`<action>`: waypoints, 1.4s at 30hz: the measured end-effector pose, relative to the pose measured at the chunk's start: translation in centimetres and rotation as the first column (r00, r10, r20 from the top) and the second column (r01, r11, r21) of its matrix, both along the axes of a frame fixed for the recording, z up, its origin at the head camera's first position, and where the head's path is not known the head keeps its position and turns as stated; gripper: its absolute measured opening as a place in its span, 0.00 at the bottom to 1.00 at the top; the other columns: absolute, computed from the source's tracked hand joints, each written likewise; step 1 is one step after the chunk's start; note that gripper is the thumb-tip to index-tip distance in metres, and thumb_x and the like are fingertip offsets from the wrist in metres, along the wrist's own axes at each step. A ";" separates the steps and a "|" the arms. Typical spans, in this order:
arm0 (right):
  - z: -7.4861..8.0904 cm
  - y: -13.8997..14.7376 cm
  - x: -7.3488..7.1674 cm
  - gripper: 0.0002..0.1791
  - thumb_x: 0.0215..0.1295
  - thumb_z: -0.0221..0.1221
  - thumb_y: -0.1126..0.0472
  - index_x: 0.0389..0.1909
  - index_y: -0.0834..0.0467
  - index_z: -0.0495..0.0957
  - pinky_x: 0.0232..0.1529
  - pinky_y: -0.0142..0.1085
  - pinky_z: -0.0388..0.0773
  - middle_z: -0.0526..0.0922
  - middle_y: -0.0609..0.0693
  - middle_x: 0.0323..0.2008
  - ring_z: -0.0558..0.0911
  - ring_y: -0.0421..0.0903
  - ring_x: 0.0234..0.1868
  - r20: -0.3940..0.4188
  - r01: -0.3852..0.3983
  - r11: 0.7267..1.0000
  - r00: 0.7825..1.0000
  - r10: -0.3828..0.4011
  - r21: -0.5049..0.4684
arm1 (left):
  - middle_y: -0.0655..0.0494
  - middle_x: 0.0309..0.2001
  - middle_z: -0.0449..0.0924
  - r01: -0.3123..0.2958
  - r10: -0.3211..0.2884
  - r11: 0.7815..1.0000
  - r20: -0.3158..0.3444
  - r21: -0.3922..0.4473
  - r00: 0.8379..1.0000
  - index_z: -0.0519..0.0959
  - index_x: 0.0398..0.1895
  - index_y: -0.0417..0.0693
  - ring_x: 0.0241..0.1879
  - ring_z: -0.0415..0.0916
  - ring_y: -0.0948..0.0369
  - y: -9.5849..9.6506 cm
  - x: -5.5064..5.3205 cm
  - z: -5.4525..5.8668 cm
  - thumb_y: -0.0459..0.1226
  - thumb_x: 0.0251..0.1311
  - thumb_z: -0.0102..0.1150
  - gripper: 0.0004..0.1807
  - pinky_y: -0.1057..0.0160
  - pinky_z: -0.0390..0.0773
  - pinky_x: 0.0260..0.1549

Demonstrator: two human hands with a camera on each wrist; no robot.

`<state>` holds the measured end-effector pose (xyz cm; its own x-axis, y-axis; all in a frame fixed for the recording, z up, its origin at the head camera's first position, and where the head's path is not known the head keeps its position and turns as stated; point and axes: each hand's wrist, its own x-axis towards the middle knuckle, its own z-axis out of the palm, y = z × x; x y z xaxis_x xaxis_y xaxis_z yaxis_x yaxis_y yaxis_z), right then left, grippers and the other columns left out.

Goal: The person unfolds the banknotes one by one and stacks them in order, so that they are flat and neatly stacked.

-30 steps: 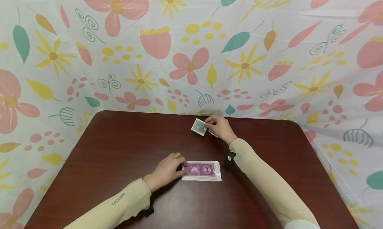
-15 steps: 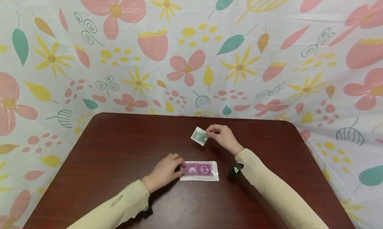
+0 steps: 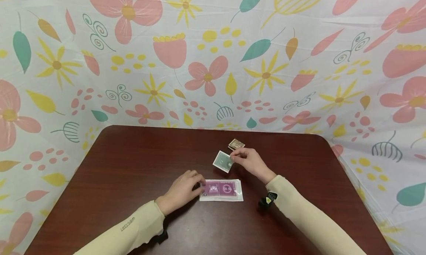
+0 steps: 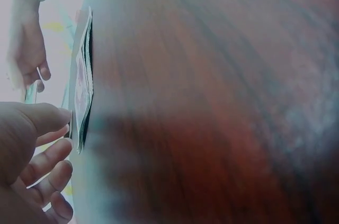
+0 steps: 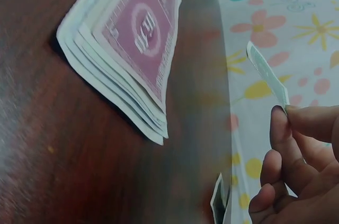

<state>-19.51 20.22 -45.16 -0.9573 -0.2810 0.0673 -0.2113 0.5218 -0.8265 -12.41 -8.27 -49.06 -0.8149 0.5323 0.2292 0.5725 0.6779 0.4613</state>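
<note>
A stack of banknotes (image 3: 221, 198) lies flat on the table, a purple note on top and several white-bordered edges under it, fanned in the right wrist view. At the stack's left end is my left hand (image 3: 183, 192), thumb and fingertips right at the edge and fingers loosely bent in the left wrist view. My right hand (image 3: 254, 163) pinches a small green banknote (image 3: 222, 161) by one corner between thumb and fingers, tilted in the air behind the stack. Just beyond it sits a small brownish pile of notes (image 3: 235, 144), partly hidden by the right hand.
The dark red-brown wooden table (image 3: 139, 151) has rounded far corners. A white cloth with flowers and leaves (image 3: 206, 33) hangs along its far side and both flanks. Black wrist devices (image 3: 267, 199) sit under both sleeves.
The right hand has drawn the green banknote off the rear pile and towards the stack, uncovering the brownish notes. The left hand stays almost in place at the stack's left end.
</note>
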 end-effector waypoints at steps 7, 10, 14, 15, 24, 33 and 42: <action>-0.2 -0.4 0.9 0.07 0.70 0.67 0.62 0.43 0.62 0.87 0.36 0.33 0.75 0.88 0.53 0.35 0.82 0.48 0.35 0.086 -0.003 1.000 0.996 0.005 -0.019 | 0.60 0.39 0.81 -0.014 0.014 0.999 -0.019 0.041 1.000 0.85 0.40 0.52 0.41 0.76 0.60 0.2 0.0 -0.1 0.38 0.63 0.73 0.06 0.57 0.80 0.41; -0.3 -0.5 1.3 0.09 0.70 0.67 0.61 0.44 0.62 0.87 0.37 0.33 0.75 0.89 0.53 0.35 0.83 0.50 0.38 0.106 -0.007 1.000 0.994 0.010 -0.030 | 0.60 0.38 0.82 -0.041 0.043 0.995 -0.022 0.088 0.999 0.85 0.40 0.52 0.41 0.76 0.61 0.4 0.0 0.0 0.38 0.63 0.73 0.06 0.56 0.80 0.41; -0.5 -0.7 1.6 0.10 0.70 0.66 0.60 0.44 0.63 0.87 0.38 0.34 0.75 0.89 0.52 0.36 0.83 0.52 0.39 0.137 -0.013 0.998 0.990 0.021 -0.060 | 0.58 0.39 0.82 -0.089 0.097 0.985 -0.051 0.151 0.994 0.85 0.45 0.50 0.41 0.77 0.60 0.6 -0.1 0.1 0.37 0.62 0.73 0.10 0.56 0.80 0.40; -0.5 -0.7 1.7 0.10 0.70 0.66 0.60 0.44 0.63 0.87 0.38 0.35 0.75 0.89 0.52 0.36 0.83 0.52 0.39 0.151 -0.014 0.997 0.988 0.025 -0.071 | 0.58 0.39 0.82 -0.098 0.109 0.981 -0.057 0.167 0.992 0.85 0.47 0.50 0.40 0.77 0.60 0.7 -0.2 0.2 0.37 0.62 0.73 0.12 0.56 0.80 0.39; -0.5 -1.2 2.4 0.12 0.71 0.65 0.59 0.47 0.64 0.86 0.43 0.44 0.80 0.89 0.51 0.37 0.84 0.52 0.41 0.268 -0.038 0.994 0.961 0.065 -0.104 | 0.58 0.46 0.81 -0.073 0.091 0.962 -0.058 0.261 0.994 0.82 0.57 0.53 0.42 0.81 0.62 0.9 -0.8 0.6 0.35 0.64 0.72 0.18 0.59 0.82 0.40; -0.8 -1.3 2.5 0.11 0.72 0.64 0.60 0.46 0.63 0.87 0.40 0.38 0.81 0.89 0.51 0.37 0.85 0.49 0.40 0.234 -0.083 0.994 0.967 0.096 -0.066 | 0.60 0.43 0.83 -0.001 0.051 0.961 -0.173 0.278 0.984 0.89 0.45 0.53 0.44 0.80 0.63 1.1 -1.1 0.7 0.33 0.65 0.71 0.08 0.60 0.82 0.40; -1.3 -1.1 2.9 0.07 0.74 0.63 0.58 0.44 0.55 0.87 0.50 0.44 0.79 0.87 0.46 0.43 0.82 0.44 0.45 -0.054 -0.149 0.981 0.986 0.157 0.125 | 0.62 0.39 0.88 -0.055 0.107 0.961 -0.182 0.270 0.977 0.90 0.41 0.53 0.38 0.82 0.64 1.4 -1.4 1.1 0.34 0.64 0.72 0.05 0.59 0.81 0.37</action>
<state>-16.64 19.14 -46.43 -0.8973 -0.4336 0.0830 -0.3458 0.5736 -0.7426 -13.78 -6.91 -48.01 -0.7792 0.3659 0.5089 0.6162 0.5959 0.5150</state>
